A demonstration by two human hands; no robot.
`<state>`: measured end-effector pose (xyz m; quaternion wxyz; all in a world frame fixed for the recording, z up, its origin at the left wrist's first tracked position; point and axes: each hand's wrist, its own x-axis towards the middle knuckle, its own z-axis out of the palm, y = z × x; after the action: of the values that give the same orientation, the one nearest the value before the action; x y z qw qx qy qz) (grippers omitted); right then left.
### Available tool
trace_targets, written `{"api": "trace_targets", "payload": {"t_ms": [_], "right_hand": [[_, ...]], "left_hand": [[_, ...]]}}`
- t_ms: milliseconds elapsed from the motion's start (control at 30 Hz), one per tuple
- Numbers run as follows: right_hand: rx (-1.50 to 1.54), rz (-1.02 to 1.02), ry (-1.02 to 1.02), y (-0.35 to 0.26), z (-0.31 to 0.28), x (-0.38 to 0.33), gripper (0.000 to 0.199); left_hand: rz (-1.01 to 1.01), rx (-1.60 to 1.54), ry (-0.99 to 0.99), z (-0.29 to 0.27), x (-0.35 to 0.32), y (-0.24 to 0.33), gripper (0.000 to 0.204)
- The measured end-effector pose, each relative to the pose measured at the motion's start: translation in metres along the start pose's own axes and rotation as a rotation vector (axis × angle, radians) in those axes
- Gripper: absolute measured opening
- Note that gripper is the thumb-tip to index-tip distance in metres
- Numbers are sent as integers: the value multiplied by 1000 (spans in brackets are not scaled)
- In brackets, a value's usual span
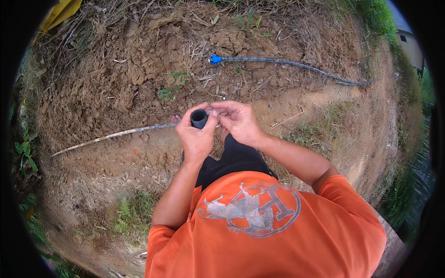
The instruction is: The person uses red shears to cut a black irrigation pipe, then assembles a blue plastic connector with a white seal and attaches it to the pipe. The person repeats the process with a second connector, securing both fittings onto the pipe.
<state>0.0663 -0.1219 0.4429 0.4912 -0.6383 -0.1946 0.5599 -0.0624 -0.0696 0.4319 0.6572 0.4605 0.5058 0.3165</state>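
Observation:
In front of my body, my left hand (pixel 195 139) is wrapped round a short black tube-shaped piece (pixel 199 121), which looks like a pipe coupling. Its round open end faces up. Close against it, my right hand (pixel 238 121) has its thumb and fingers pinched together. A small pale thing (pixel 218 121) shows at those fingertips, too small to name. On the soil beyond my hands lies a dark hose (pixel 287 61) with a blue fitting (pixel 214 59) on its near-left end. Another greyish, mud-stained hose (pixel 116 134) runs from the left toward my hands, its inner end hidden.
Clumped brown soil (pixel 111 85) rises beyond my hands, with small green plants (pixel 166 94) in it. Dry grass (pixel 320 125) grows to the right. A yellow leaf (pixel 60 16) hangs at the far left, and a building (pixel 410 48) stands at the far right edge.

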Motion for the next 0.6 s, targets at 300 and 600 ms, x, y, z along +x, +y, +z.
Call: {"api": "trace_targets", "payload": {"t_ms": [300, 600], "right_hand": [[-265, 84, 57, 57, -58, 108, 12], [-493, 76, 160, 98, -95, 274, 19]], "left_hand": [[-318, -402, 182, -8, 54, -79, 33], [-484, -502, 86, -4, 118, -198, 26]]}}
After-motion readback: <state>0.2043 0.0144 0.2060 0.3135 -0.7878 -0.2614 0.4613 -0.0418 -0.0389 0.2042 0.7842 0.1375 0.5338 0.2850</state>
